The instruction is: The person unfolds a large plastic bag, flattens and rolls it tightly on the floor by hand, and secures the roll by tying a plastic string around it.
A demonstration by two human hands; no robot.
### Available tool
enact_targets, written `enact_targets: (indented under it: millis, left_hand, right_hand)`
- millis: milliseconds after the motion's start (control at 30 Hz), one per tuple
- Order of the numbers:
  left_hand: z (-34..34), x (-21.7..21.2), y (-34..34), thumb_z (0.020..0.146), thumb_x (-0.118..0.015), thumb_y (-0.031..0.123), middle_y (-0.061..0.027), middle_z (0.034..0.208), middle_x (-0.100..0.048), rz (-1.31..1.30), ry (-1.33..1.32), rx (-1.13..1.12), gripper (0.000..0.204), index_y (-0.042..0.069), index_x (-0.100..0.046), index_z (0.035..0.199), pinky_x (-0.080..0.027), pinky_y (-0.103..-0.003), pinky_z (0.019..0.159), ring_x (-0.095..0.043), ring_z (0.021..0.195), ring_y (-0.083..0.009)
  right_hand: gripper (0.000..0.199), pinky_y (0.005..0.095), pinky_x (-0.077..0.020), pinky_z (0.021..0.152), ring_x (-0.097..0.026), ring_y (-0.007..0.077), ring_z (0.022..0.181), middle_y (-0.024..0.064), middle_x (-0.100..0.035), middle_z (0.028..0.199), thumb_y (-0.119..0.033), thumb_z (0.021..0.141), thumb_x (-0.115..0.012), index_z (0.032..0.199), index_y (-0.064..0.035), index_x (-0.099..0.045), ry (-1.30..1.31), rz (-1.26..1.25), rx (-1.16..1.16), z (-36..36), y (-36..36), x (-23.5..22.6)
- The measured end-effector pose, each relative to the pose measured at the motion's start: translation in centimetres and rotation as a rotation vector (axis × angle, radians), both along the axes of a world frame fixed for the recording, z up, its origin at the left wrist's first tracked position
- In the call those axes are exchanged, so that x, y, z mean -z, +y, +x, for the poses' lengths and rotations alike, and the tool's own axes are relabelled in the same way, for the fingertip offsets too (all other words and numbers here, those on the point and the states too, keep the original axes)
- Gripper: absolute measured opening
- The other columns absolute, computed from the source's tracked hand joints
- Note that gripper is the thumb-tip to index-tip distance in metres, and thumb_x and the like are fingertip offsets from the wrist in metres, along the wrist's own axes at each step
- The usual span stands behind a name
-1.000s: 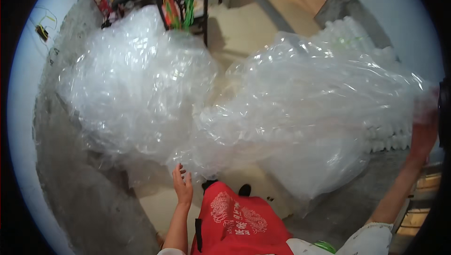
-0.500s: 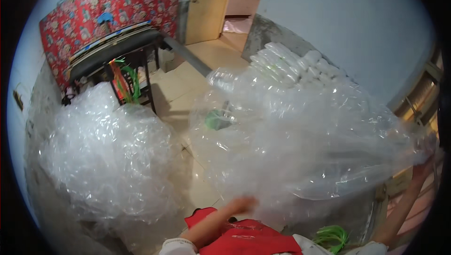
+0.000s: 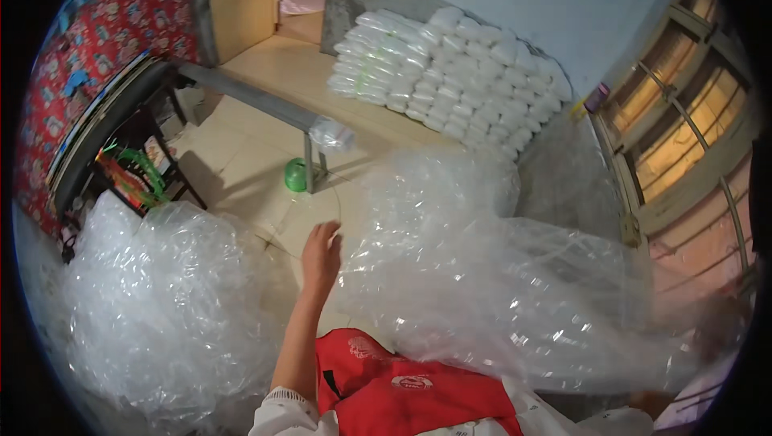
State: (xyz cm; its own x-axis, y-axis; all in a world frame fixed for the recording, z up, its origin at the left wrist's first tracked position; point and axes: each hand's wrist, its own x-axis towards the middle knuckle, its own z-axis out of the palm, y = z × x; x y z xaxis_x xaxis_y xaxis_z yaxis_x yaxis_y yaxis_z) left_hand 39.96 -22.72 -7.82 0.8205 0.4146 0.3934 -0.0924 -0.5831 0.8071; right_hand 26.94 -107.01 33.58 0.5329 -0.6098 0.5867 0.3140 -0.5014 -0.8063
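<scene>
Left fingers point(image 3: 330, 232) hang over floor point(image 3: 272, 209) between plastic heap point(image 3: 173, 307) and edge of sheeting point(image 3: 490, 275).

Glossy, crinkled clear plastic sheet point(image 3: 482, 275) and plastic heap point(image 3: 169, 315), matt cloth apron point(image 3: 378, 392), smooth floor tiles point(image 3: 297, 74)

A grey bench point(image 3: 249, 97) stands beyond the left fingers point(image 3: 324, 233), a green object point(image 3: 297, 176) beside its leg. Farther from the fingers is a yellow door point(image 3: 241, 2); a barred window point(image 3: 674, 114) lies to their right, a red floral cloth point(image 3: 153, 6) to their left.
</scene>
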Motion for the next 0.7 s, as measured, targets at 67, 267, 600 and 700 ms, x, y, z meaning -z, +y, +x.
enact_targets:
  millis: [67, 267, 600, 700]
  left_hand:
    - [4.0, -3.4, -5.3, 0.087, -0.066, -0.002, -0.0140, 0.119, -0.066, -0.050, -0.086, 0.224, 0.035, 0.005, -0.063, 0.121, -0.052, -0.041, 0.091, -0.063, 0.110, -0.0359]
    - [10.8, 2.4, -26.5, 0.078, -0.058, -0.007, -0.0078, 0.158, -0.042, 0.337, 0.272, 1.270, 0.088, 0.023, -0.033, 0.158, -0.039, -0.048, 0.110, -0.049, 0.138, -0.0296]
    - [8.8, 11.4, -7.0, 0.101, -0.053, 0.029, -0.0053, 0.087, -0.059, -0.904, -0.007, 0.289, 0.025, 0.006, -0.060, 0.100, -0.050, -0.037, 0.069, -0.059, 0.082, -0.0172]
    - [4.1, -2.4, 15.4, 0.100, -0.055, 0.023, -0.0085, 0.108, -0.063, -0.785, -0.787, -0.196, 0.022, 0.004, -0.059, 0.109, -0.053, -0.036, 0.079, -0.061, 0.090, -0.0221]
  right_hand:
    - [0.046, 0.0422, -0.0432, 0.107, -0.055, 0.0273, 0.125, 0.0112, -0.057, 0.138, -0.032, 0.105, -0.048, 0.142, -0.0056, -0.051, 0.088, 0.037, 0.070, -3.9, -2.2, 2.3]
    - [0.042, 0.0425, -0.0456, 0.104, -0.058, 0.0266, 0.122, 0.0109, -0.060, 0.134, -0.030, 0.105, -0.047, 0.139, -0.0054, -0.053, 0.440, 0.311, 0.038, -10.1, -5.4, 12.4]
    - [0.037, 0.0432, -0.0496, 0.099, -0.061, 0.0255, 0.116, 0.0104, -0.063, 0.127, -0.026, 0.105, -0.047, 0.134, -0.0051, -0.056, 0.556, 0.629, -0.929, 3.3, 8.3, 15.8]
    - [0.035, 0.0433, -0.0507, 0.097, -0.062, 0.0251, 0.114, 0.0103, -0.064, 0.125, -0.025, 0.105, -0.047, 0.133, -0.0050, -0.057, 0.504, 0.568, -1.216, 13.5, 17.5, 14.9]
